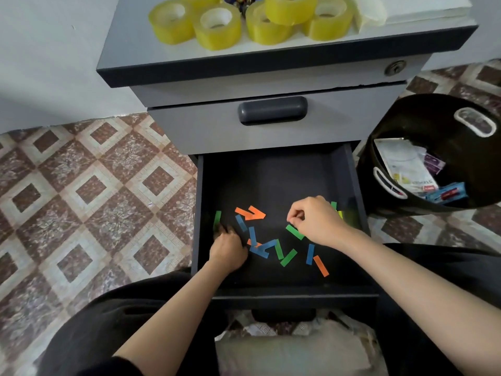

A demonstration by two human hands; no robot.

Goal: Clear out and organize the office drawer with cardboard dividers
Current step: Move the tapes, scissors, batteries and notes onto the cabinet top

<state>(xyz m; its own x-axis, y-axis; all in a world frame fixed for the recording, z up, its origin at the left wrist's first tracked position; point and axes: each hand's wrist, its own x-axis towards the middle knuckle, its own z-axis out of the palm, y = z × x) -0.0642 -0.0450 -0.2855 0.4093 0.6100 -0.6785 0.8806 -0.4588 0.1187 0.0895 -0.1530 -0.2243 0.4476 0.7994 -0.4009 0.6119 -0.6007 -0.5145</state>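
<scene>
- The open drawer [352, 185] has coloured paper strips [288, 257] (orange, blue, green) scattered over its dark floor.
- The left hand [227, 251] points fingers-down by the left wall; shadow hides its grasp.
- The right hand [317, 221] is curled with its fingertips pinched together; I cannot tell whether it holds a strip.

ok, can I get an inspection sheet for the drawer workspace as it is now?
Surface: open drawer, dark floor, no dividers seen.
Job's things: orange, blue and green paper strips scattered on the drawer floor.
Clutter: yellow tape rolls on the cabinet top.
Hands: left hand reaches down at the drawer's left side, fingers in shadow; right hand has curled fingers above the strips, grip unclear.
Cables: nothing seen.
Surroundings: black bin holding papers and packets, to the right; tiled floor.
</scene>
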